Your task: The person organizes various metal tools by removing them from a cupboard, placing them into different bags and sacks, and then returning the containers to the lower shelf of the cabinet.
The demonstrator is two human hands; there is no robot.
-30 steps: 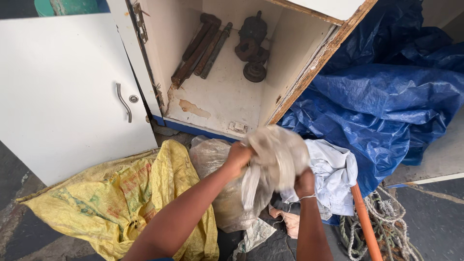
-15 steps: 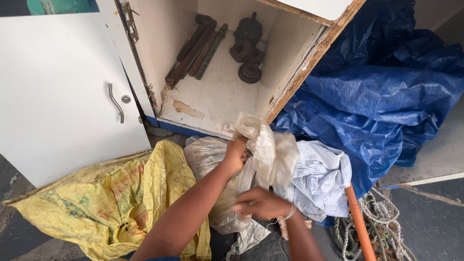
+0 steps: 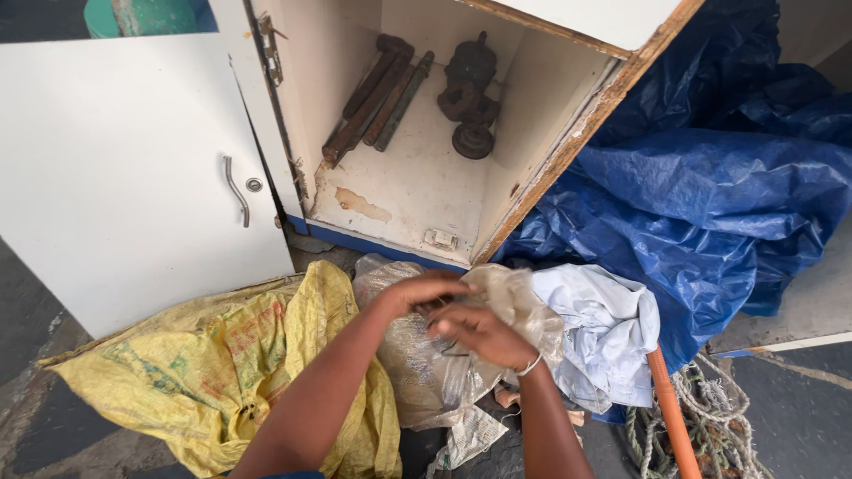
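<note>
Both hands [image 3: 457,315] bunch the clear plastic bag [image 3: 444,372].

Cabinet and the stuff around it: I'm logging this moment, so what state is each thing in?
Cabinet door: swung open.
Cabinet: open, rusty metal parts inside.
Clear plastic bag: crumpled, gripped by both hands.
Left hand: closed on the bag's top.
Right hand: closed on the bag.
Yellow sack: lying flat, wrinkled.
Blue tarp: bunched up.
White cloth: crumpled.
</note>
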